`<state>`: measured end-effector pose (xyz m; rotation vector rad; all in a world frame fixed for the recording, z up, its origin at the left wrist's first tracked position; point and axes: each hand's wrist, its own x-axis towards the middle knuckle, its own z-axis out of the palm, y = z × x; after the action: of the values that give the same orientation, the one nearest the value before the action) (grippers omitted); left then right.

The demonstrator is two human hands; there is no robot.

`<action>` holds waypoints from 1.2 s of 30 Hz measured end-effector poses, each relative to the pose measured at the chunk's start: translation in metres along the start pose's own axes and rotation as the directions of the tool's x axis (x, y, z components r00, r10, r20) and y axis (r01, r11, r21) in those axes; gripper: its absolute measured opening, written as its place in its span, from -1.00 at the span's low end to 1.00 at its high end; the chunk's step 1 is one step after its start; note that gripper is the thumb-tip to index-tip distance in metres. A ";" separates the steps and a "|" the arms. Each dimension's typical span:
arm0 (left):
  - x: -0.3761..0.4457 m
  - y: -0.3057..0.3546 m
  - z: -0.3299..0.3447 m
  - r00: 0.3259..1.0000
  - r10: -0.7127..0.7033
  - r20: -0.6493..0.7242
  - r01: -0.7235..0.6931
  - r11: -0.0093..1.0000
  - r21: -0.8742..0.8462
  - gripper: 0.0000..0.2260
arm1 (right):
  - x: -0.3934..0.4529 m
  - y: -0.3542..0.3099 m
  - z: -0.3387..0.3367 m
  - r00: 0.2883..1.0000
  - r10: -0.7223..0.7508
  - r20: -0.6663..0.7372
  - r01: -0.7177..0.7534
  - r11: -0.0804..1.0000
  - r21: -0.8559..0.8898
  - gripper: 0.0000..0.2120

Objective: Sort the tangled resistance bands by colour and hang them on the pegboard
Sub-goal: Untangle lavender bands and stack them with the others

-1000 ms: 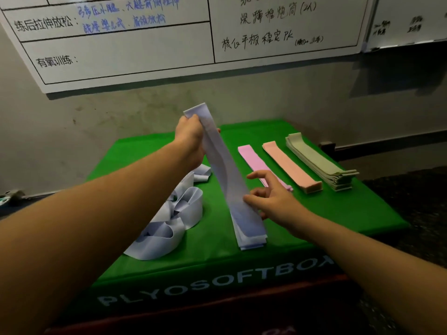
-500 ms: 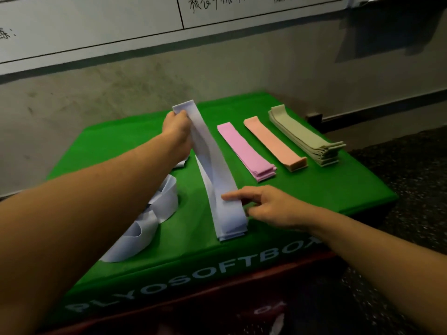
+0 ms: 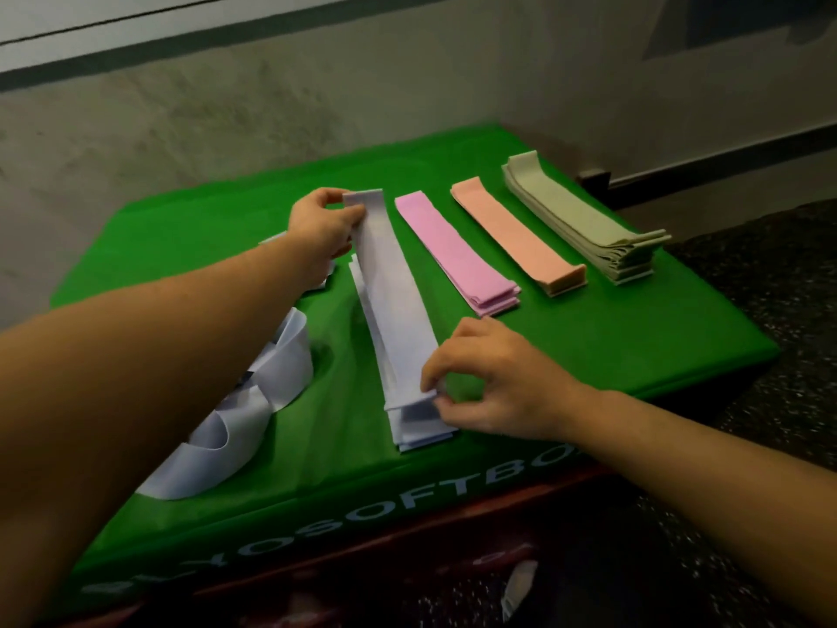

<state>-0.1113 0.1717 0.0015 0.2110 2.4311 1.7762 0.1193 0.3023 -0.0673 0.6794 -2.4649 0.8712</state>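
A pale lavender band [image 3: 393, 292] stretches flat over a stack of the same colour [image 3: 421, 431] on the green soft box [image 3: 589, 355]. My left hand [image 3: 322, 224] pinches its far end. The near end is pinched by my right hand [image 3: 489, 392] just above the stack. To the left lies a tangle of loose lavender bands [image 3: 253, 401]. Further right, three neat stacks sit side by side: pink [image 3: 453, 251], peach [image 3: 516, 233] and sage green [image 3: 584, 215]. No pegboard is in view.
A grey wall [image 3: 226, 106] rises behind the box, with a whiteboard's lower edge [image 3: 136, 38] at the top. Dark speckled floor [image 3: 770, 287] lies to the right. A dark red base [image 3: 407, 559] shows under the green cover.
My left hand has lowered the lavender band's far end toward the box. My right hand went from resting beside the stack to pinching the band's near end. The view tilted down.
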 end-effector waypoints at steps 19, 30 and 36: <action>0.001 -0.030 -0.014 0.986 0.138 0.093 -0.165 0.891 0.422 -0.73 | 0.009 0.012 0.000 0.975 0.222 0.004 -0.220 0.966 0.139 -0.90; -0.088 -0.041 -0.111 0.877 0.335 0.345 -0.480 0.653 0.586 -0.82 | 0.072 -0.021 0.028 0.902 0.392 0.179 -0.406 0.912 0.048 -0.70; -0.126 -0.075 -0.155 0.886 0.315 0.341 -0.451 0.409 0.793 -0.65 | 0.113 -0.038 0.063 0.889 0.366 0.275 -0.319 0.926 -0.201 -0.43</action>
<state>-0.0187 -0.0187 -0.0206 1.0251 3.0817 0.3416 0.0381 0.2004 -0.0327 0.3476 -2.9612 0.7310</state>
